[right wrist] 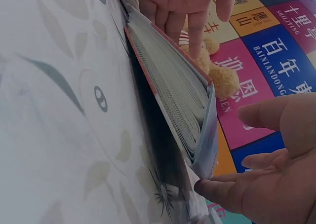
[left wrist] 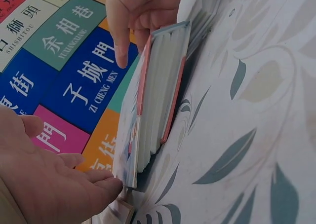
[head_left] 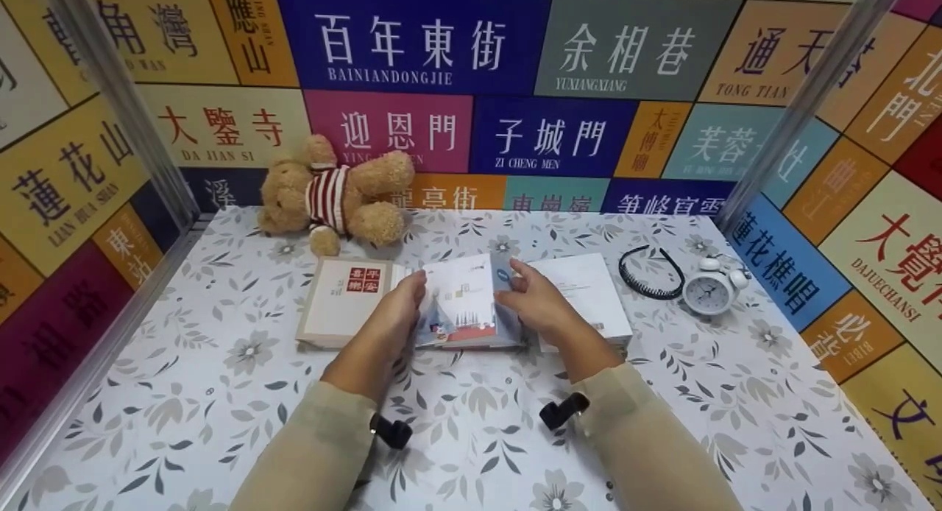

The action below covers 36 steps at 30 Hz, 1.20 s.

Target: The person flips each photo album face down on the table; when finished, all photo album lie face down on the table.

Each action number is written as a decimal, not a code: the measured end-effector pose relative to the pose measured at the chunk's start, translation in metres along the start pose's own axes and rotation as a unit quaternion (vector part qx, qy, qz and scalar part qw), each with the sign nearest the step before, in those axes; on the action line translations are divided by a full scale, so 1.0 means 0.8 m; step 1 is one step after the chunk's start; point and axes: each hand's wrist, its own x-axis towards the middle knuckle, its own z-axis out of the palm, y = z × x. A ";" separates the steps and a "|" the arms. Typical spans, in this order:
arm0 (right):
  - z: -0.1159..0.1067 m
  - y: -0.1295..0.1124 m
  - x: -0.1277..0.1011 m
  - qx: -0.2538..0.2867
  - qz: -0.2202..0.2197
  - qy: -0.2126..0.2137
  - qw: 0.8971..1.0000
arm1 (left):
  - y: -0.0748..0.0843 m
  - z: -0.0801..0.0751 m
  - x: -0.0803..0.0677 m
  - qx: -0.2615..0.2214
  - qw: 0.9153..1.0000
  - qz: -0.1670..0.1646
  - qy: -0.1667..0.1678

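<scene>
Floral counter (head_left: 221,423): the left hand (head_left: 394,316) and right hand (head_left: 537,301), fingers straight, steady a book (head_left: 464,301); unclamped by either grip, it could tip onto the neighbouring books.

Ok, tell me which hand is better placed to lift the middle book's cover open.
Probably the right hand: its fingers already rest on the illustrated pale-blue middle book at its cover edge; the left hand only steadies the opposite side.

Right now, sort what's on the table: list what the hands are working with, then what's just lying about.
In hand: illustrated paperback book, left hand, right hand.

Lying about: beige boxed book, white book, brown teddy bear, black headband, white alarm clock.
</scene>
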 end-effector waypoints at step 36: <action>0.084 -0.045 0.005 0.118 -0.130 -0.042 0.983 | 0.020 -0.102 -0.024 0.012 0.984 0.143 0.109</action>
